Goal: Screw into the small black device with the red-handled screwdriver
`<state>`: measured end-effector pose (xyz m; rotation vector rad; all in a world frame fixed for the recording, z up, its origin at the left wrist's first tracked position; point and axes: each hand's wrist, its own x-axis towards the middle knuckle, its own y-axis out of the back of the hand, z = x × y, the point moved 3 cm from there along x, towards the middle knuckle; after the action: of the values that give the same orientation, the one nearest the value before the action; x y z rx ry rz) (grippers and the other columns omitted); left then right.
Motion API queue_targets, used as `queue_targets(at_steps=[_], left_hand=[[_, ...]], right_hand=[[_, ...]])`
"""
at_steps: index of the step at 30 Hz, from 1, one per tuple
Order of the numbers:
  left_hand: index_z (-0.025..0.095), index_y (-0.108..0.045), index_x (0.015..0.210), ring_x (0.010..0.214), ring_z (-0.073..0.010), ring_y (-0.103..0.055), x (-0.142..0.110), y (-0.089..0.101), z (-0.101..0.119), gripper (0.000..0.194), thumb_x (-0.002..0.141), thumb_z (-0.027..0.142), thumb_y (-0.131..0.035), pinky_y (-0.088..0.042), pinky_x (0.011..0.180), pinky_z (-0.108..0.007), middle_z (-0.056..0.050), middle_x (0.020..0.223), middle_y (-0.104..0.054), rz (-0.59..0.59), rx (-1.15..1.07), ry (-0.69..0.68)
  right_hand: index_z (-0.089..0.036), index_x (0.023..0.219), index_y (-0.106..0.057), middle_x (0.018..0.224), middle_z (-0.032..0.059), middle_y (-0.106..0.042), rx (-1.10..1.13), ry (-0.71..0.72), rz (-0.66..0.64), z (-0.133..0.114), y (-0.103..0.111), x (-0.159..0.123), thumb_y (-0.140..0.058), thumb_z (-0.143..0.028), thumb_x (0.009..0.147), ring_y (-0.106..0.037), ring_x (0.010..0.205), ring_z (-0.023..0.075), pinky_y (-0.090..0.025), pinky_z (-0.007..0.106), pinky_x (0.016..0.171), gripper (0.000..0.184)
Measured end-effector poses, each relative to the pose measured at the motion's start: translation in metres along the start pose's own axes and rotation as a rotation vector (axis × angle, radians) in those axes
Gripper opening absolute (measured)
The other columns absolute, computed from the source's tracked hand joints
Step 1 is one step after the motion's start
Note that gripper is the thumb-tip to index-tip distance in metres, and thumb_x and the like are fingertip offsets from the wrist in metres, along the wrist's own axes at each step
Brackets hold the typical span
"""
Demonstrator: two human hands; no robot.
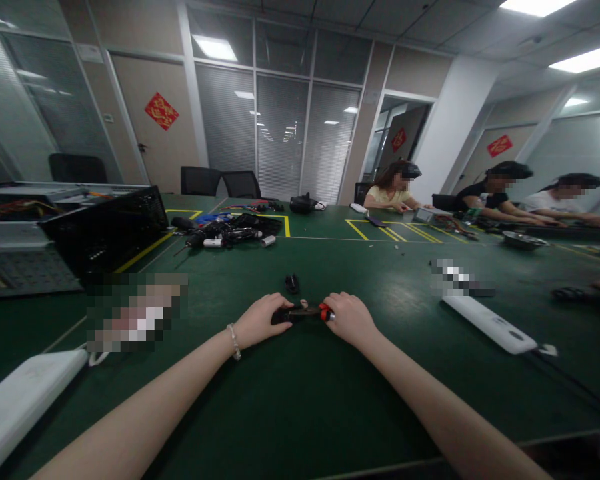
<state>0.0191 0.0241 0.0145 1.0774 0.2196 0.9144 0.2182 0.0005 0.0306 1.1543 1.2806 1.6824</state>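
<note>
Both of my hands meet over the middle of the green table (305,400). My left hand (260,320), with a beaded bracelet at the wrist, closes its fingers and thumb on a small black piece (282,315). My right hand (350,317) grips the red end of a tool (325,312). Between the hands runs the tool's dark, slim middle (306,311); its exact kind is too small to tell. A small pale bit (304,303) shows just above it. Beyond my hands lies a small black bundle (292,284), like a coiled cable.
An open computer case (25,253) stands at left. A power drill (195,238) lies beside tangled black cables (235,230). Long white devices lie left (35,387) and right (490,323). A metal bowl (524,240) is farther right. Several people (393,193) sit along the far right side.
</note>
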Motion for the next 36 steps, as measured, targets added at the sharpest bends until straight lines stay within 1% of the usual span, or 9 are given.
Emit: queue_targets(at_steps=[6,29,36], left_hand=[[0.021,-0.054,0.102,0.09,-0.02,-0.052,0.0006,-0.0002,-0.0005,0.03,0.074,0.029,-0.061,-0.043,0.078,-0.033,-0.003,0.099,-0.055,-0.002,-0.005,0.006],[0.021,-0.054,0.102,0.09,-0.0194,-0.052,0.0004,-0.0003,-0.0011,0.03,0.074,0.029,-0.061,-0.042,0.078,-0.032,-0.003,0.099,-0.055,-0.001,-0.004,-0.003],[0.021,-0.054,0.102,0.09,-0.0198,-0.052,0.0004,0.0,-0.001,0.03,0.074,0.03,-0.061,-0.042,0.077,-0.033,-0.003,0.099,-0.055,-0.007,-0.001,0.004]], right_hand=[[-0.017,0.089,-0.059,0.09,0.0051,-0.061,0.0,0.001,-0.004,-0.0007,-0.0014,0.0005,-0.051,-0.023,0.071,-0.053,0.08,0.0176,-0.039,0.028,0.069,0.021],[-0.017,0.085,-0.058,0.086,0.0047,-0.06,-0.013,0.015,0.024,0.0007,-0.0034,0.0014,-0.051,-0.022,0.071,-0.053,0.076,0.017,-0.039,0.028,0.065,0.017],[-0.016,0.091,-0.058,0.09,0.0063,-0.059,-0.01,0.011,0.029,0.0007,-0.0037,0.0011,-0.052,-0.023,0.071,-0.053,0.078,0.017,-0.04,0.028,0.068,0.022]])
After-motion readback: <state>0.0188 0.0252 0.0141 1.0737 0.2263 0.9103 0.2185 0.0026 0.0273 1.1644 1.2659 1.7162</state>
